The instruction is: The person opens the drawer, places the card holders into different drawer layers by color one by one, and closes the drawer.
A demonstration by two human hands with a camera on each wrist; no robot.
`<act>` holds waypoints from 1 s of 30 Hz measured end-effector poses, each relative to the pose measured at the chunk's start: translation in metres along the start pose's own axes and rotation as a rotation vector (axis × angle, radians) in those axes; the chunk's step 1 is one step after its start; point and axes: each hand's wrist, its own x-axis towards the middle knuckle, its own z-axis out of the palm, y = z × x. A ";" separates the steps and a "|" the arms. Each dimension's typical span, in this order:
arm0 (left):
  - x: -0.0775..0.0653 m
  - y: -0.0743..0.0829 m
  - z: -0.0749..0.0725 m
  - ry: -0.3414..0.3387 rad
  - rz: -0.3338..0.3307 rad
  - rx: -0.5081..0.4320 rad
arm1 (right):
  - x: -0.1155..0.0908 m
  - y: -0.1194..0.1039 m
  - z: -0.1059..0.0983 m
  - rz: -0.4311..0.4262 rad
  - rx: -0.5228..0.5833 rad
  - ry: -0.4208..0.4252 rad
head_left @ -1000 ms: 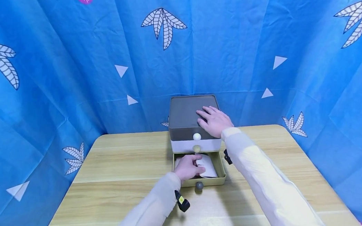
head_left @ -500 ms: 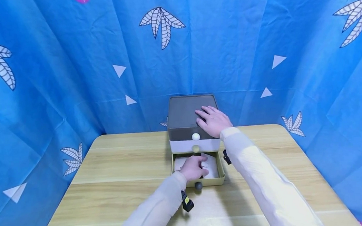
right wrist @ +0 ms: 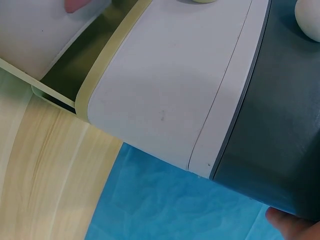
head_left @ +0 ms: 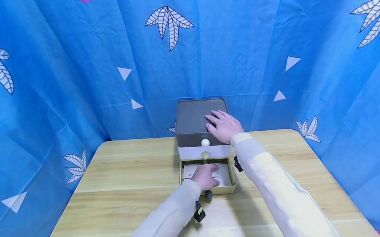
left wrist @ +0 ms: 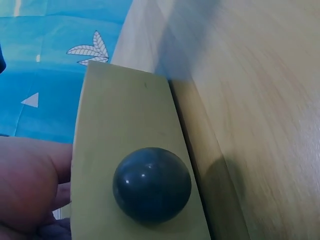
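A small desktop drawer unit with a dark grey top [head_left: 193,115] stands at the back of the table. Its lowest drawer, olive with a dark round knob [head_left: 208,194], is pulled out. Inside lies a flat white item [head_left: 224,174] with a small round dot on its left part; its kind does not show. My left hand [head_left: 203,176] reaches over the drawer's front wall and rests on this item, thumb and index finger spread apart. My right hand [head_left: 223,127] lies on the unit's top near its right side, fingers extended.
Above the pulled-out drawer sits a white drawer [right wrist: 165,90] with an olive knob [head_left: 205,155]. A white knob [head_left: 205,143] is on the dark upper section. The wooden table [head_left: 131,173] spreads around the unit, with a blue patterned curtain [head_left: 233,45] behind it.
My left hand has shifted right over the drawer. The white item, tilted in that hand before, now lies flatter and spreads across the drawer. My right hand has stayed in place.
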 end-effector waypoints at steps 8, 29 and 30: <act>-0.003 0.002 0.004 0.003 -0.051 0.056 | 0.001 -0.002 0.000 0.004 -0.001 -0.002; -0.007 0.005 0.001 0.081 -0.021 0.112 | 0.001 0.000 0.000 0.003 0.001 0.008; -0.008 0.005 0.000 0.087 -0.018 0.102 | 0.001 0.000 0.000 0.002 0.002 0.006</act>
